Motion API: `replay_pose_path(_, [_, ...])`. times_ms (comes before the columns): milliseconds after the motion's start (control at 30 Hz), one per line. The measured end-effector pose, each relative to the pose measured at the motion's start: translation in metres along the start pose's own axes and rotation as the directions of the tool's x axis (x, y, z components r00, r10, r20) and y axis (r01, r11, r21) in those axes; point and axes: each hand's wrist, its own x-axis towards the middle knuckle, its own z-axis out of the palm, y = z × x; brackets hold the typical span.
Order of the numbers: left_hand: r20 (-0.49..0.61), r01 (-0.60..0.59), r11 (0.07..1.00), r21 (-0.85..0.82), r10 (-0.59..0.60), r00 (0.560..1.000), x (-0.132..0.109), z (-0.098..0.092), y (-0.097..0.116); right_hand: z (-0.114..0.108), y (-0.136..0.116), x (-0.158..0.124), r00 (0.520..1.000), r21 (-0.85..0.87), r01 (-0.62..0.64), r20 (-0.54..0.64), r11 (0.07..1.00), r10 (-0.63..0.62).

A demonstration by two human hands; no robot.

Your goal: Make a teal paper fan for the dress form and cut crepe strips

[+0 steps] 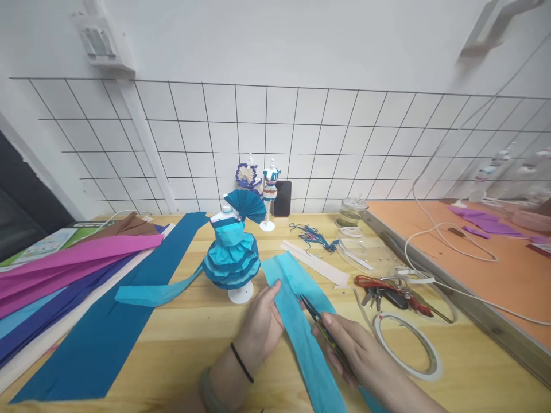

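Observation:
A long turquoise crepe paper strip (pixel 297 321) hangs folded in front of me, its slit running lengthwise. My left hand (pixel 262 321) pinches its left edge between thumb and fingers. In my right hand (pixel 344 344) is a pair of dark-bladed scissors (pixel 310 308), the blades lying over the slit in the paper. Just beyond my left hand stands a small dress form (pixel 232 249) in a tiered turquoise paper dress, with a blue pleated fan at its shoulder. Another turquoise strip (pixel 159 293) trails left from the dress.
Stacked colored paper (pixel 86 258) and a blue sheet (pixel 129 338) cover the left side. To the right lie a tape roll (pixel 434 358), keys (pixel 390 295), thread scraps (pixel 316 236) and a pale strip (pixel 316 262). A phone (pixel 282 198) and decorated dress forms (pixel 270 186) stand by the wall.

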Motion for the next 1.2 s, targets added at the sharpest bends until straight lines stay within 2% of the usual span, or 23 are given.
replay_pose_path(233, [-0.04,0.096,0.994,-0.049,-0.098,0.994,-0.002,0.006,0.004,0.003,-0.004,0.008,0.996,0.011,-0.089,0.029,0.996,0.088])
replay_pose_path(400, [-0.036,0.029,0.996,-0.085,-0.032,0.999,-0.004,0.008,0.003,0.005,-0.001,0.013,0.999,0.04,-0.036,0.011,0.999,0.035])
replay_pose_path(533, [-0.005,0.019,0.999,-0.034,-0.019,1.0,-0.004,0.007,0.001,0.006,-0.001,0.018,1.0,0.049,0.0,-0.013,0.999,0.0])
replay_pose_path(667, [-0.021,-0.01,1.0,-0.008,0.01,1.0,-0.004,0.007,0.0,0.008,-0.002,0.023,0.999,0.035,0.025,-0.02,0.999,-0.025])
replay_pose_path(933, [-0.005,0.006,0.997,-0.072,-0.006,1.0,-0.003,0.005,-0.004,0.011,0.001,0.027,0.999,0.066,0.041,-0.032,0.997,-0.039])
replay_pose_path(1200, [-0.061,-0.003,0.991,-0.136,-0.005,0.998,-0.001,0.004,-0.007,0.012,0.003,0.03,0.995,0.067,0.081,-0.059,0.994,-0.077])
